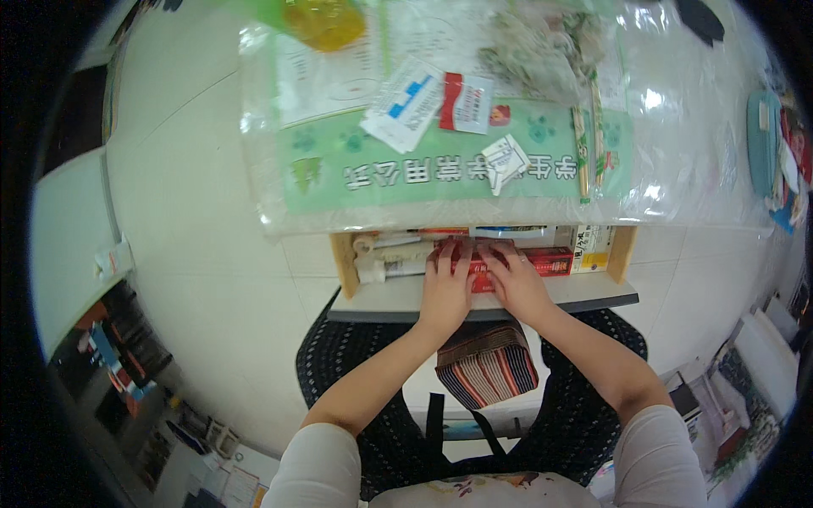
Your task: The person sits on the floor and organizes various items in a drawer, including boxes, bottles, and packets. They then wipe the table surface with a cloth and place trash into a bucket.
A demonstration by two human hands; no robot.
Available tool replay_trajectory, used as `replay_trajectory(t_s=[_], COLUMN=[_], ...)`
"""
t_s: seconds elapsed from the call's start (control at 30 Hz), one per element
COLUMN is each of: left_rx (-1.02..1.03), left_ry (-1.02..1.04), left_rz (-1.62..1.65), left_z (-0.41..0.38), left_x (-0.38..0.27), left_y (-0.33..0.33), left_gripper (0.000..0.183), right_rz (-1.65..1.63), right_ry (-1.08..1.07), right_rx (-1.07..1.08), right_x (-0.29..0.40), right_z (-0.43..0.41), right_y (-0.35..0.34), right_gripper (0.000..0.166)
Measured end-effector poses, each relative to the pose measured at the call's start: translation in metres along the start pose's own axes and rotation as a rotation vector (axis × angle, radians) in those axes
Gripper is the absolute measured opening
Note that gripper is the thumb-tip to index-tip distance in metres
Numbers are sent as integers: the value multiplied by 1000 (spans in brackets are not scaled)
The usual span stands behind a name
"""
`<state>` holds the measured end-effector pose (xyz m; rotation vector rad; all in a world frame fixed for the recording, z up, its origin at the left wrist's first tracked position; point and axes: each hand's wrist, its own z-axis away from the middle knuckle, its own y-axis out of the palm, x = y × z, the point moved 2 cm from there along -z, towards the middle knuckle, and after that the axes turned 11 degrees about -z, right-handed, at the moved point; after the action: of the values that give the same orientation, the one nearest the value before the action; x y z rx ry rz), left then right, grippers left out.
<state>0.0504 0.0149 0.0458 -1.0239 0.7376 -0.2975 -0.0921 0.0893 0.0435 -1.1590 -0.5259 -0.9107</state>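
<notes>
Both of my hands reach into a pulled-out drawer (406, 303) below the table's front edge. My left hand (446, 286) rests its fingers on the left part of a red box (484, 283); my right hand (517, 279) touches the same box from the right. Whether the fingers grip it is not clear. Beside it lies a long red carton (554, 261). White tube-like containers (404, 267) lie left of my hands, and a white and yellow box (592, 249) fills the drawer's right end.
Over the drawer, a table under a clear plastic cover (444, 216) bears white packets (406, 105), a red and white sachet (467, 103), a folded paper piece (506, 162), wrapped chopsticks (580, 155) and crumpled plastic (540, 57). A striped fabric bag (488, 368) is below the drawer, between the knees.
</notes>
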Motion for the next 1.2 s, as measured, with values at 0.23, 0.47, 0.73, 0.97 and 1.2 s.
replay_trajectory(t_s=[0.23, 0.47, 0.73, 0.97, 1.2], left_rx=[77, 66, -123, 11, -153], left_ry=[123, 159, 213, 203, 181], left_rz=[-56, -138, 26, 109, -77], left_z=[22, 22, 20, 27, 34], left_x=[-6, -3, -3, 10, 8], left_y=[0, 11, 15, 20, 28], left_gripper=[56, 58, 40, 44, 43], right_rz=[137, 217, 513, 532, 186], right_ry=[-187, -825, -652, -761, -597], right_rx=[-48, -484, -584, -401, -535], right_x=[21, 82, 83, 85, 73], right_z=[21, -29, -72, -36, -9], right_y=[3, -118, -88, -93, -53], right_gripper=[51, 41, 39, 27, 16])
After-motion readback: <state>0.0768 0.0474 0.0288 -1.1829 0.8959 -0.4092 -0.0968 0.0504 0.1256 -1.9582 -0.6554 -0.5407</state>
